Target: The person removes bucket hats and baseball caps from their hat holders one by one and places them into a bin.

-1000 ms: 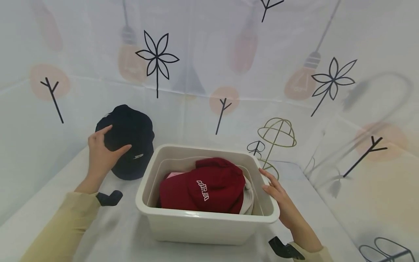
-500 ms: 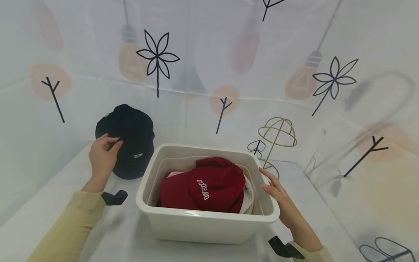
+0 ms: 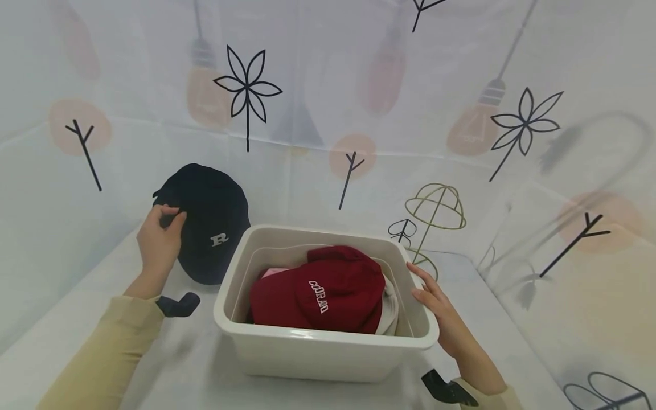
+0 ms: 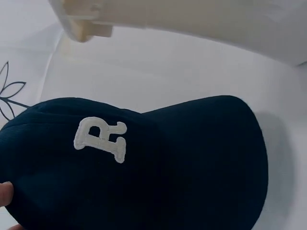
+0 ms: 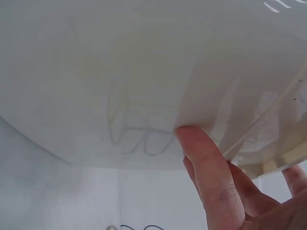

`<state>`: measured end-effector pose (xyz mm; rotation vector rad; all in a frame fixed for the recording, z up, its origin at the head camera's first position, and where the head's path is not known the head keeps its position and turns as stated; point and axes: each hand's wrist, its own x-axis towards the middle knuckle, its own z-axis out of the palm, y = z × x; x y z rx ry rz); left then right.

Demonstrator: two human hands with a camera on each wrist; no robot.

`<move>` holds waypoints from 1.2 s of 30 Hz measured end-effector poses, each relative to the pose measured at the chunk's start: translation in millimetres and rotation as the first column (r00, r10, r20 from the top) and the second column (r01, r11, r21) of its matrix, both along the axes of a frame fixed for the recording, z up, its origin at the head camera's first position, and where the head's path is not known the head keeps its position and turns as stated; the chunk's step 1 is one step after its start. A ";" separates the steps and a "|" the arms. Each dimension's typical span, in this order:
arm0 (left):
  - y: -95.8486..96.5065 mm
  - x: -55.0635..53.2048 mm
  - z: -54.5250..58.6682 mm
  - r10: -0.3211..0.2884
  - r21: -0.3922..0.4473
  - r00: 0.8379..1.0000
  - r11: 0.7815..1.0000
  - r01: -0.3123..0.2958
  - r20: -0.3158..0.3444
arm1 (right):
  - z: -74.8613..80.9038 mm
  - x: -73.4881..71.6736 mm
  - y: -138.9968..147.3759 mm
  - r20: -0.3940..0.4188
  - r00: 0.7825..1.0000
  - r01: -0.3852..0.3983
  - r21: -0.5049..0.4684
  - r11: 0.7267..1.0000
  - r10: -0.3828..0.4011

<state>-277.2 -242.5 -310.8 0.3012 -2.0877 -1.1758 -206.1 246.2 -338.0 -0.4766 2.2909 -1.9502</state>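
Note:
A navy baseball cap (image 3: 215, 199) with a white letter R stands left of the white plastic bin (image 3: 328, 356), its peak tilted down toward the table. My left hand (image 3: 160, 242) pinches the cap's left edge between thumb and fingers; in the left wrist view only the fingertips (image 4: 5, 194) show beside the cap's crown. On the bin's right side my right hand (image 3: 435, 310) holds the rim, with a finger (image 5: 206, 177) against the outer wall in the right wrist view. Inside the bin lies a dark red cap (image 3: 338, 290) with white lettering, over pink and off-white items.
The bin stands on a white-covered table (image 3: 179, 376). A patterned cloth backdrop (image 3: 307, 85) rises behind and along both sides. A gold wire hat stand (image 3: 435, 210) is behind the bin's right corner, either real or printed; I cannot tell.
My left hand has closed from a wide spread to a pinch on the navy cap. The cap has turned and shifted slightly right, showing its letter R. My right hand stays on the bin.

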 end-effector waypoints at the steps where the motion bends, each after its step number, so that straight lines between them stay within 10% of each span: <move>1: 0.3 0.2 1.7 -0.001 0.002 1.000 1.000 0.001 -0.003 | 0.1 -0.2 0.3 0.001 1.000 0.002 0.002 1.000 -0.002; 36: -2.8 7.5 82.6 -0.011 -0.012 0.998 1.000 0.011 0.064 | 1.6 0.7 -2.5 0.001 1.000 0.018 -0.002 1.000 -0.018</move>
